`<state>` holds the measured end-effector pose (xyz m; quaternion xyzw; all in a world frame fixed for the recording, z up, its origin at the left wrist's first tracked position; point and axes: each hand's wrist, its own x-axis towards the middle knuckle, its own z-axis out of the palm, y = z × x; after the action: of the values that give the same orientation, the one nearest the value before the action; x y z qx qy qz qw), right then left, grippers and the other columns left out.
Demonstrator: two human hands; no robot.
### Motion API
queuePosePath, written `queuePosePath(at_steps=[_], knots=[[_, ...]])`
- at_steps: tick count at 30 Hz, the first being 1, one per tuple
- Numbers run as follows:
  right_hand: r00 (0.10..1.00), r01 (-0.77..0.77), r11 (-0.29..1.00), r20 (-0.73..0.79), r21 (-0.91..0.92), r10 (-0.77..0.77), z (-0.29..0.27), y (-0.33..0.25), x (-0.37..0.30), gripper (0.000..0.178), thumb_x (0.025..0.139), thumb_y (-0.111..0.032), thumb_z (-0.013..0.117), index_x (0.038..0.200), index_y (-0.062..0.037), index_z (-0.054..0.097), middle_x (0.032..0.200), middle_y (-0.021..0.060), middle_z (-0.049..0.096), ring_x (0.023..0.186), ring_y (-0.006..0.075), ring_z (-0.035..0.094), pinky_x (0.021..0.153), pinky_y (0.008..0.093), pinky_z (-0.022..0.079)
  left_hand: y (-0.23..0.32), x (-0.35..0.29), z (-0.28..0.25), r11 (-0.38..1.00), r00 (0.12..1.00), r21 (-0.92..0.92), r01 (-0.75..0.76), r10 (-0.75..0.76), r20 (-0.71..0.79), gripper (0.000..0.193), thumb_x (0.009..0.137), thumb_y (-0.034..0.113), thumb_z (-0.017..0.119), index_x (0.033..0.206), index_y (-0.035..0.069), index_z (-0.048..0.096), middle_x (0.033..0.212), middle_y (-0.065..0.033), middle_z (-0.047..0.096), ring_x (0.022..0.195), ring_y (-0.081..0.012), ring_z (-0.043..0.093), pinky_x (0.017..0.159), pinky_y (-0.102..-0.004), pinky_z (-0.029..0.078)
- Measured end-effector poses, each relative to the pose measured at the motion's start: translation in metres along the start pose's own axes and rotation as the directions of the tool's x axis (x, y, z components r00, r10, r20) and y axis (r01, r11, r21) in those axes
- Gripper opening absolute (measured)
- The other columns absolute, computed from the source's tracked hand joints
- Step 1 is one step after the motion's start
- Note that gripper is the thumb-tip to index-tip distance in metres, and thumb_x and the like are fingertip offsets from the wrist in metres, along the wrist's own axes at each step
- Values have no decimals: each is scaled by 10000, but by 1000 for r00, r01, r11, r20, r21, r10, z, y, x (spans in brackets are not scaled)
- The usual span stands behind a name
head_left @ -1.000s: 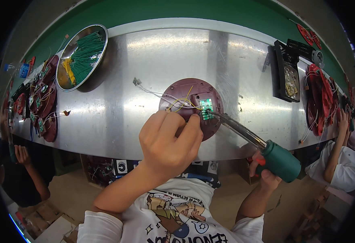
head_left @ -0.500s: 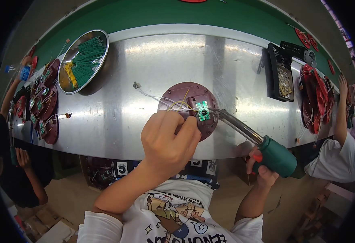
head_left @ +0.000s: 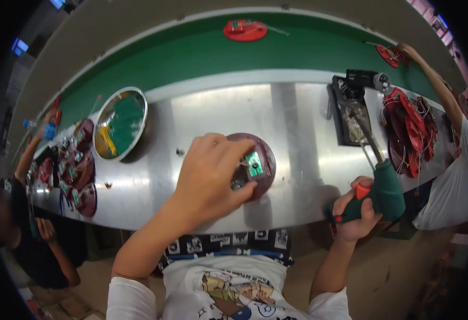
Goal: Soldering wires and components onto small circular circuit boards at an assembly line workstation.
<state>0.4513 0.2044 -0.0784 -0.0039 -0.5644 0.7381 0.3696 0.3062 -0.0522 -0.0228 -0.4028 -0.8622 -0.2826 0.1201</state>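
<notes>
On the metal table in front of me lies a maroon round housing [head_left: 266,186] with a small green circuit board [head_left: 255,164]. My left hand [head_left: 210,173] reaches over the housing's left part, thumb and fingers spread apart around its raised middle and hiding most of its wires. Whether the fingertips press on it I cannot tell. A small dark connector [head_left: 179,152] rests left of the hand. My right hand [head_left: 359,213] is wrapped round the handle of a green soldering gun [head_left: 387,189] with a red trigger. Its metal tip points up over a black tray [head_left: 347,128].
A steel bowl [head_left: 145,121] of green and yellow wires stands at the left. Wired maroon housings [head_left: 87,200] crowd the left end, red ones [head_left: 418,125] the right. Another red piece [head_left: 244,32] lies on the green strip. Co-workers' arms [head_left: 445,98] show at both sides.
The soldering gun's tip has moved off the circuit board, right to the black tray. My left hand has gone from a closed pinch at the wires to spread fingers over the housing. The view has shifted.
</notes>
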Motion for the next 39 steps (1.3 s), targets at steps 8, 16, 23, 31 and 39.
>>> queuePosePath(at_steps=[8,16,23,31,39], knots=[[973,31,998,-227,-49,-42,-5,3,-13,387,973,-271,478,1120,86,454,955,175,509,424,153,491,347,284,402,-127,183,9,676,925,693,250,-378,34,485,813,334,681,1210,64,615,1113,-196,665,1105,-369,588,915,-501,476],[921,31,998,-388,-53,-49,8,7,-8,351,941,-241,469,1117,62,450,939,172,509,404,171,480,351,308,429,-179,279,81,925,904,301,232,-319,284,488,863,370,682,1321,223,601,1340,-190,532,1212,-411,521,1021,-469,444],[925,27,999,-378,-38,-39,-1,9,-12,345,1003,-300,429,1135,15,478,966,108,514,469,110,442,396,254,380,-103,91,10,888,818,-325,-324,436,374,242,715,53,756,950,110,757,1358,-231,523,1231,-397,518,1032,-445,443],[952,-50,989,-305,-138,5,-2,7,-10,350,1000,-330,414,1101,-1,480,598,29,440,453,104,381,421,230,312,-98,-36,-49,889,932,-418,-187,294,210,235,631,-84,707,841,20,703,1237,-164,645,1119,-372,606,916,-435,523],[956,-71,979,-294,-191,12,6,2,-11,362,1006,-345,418,1105,-4,483,591,24,444,458,99,382,424,236,315,-170,-29,-102,967,997,247,59,-48,-53,101,750,21,651,843,42,683,910,-104,662,918,-306,599,819,-414,503]])
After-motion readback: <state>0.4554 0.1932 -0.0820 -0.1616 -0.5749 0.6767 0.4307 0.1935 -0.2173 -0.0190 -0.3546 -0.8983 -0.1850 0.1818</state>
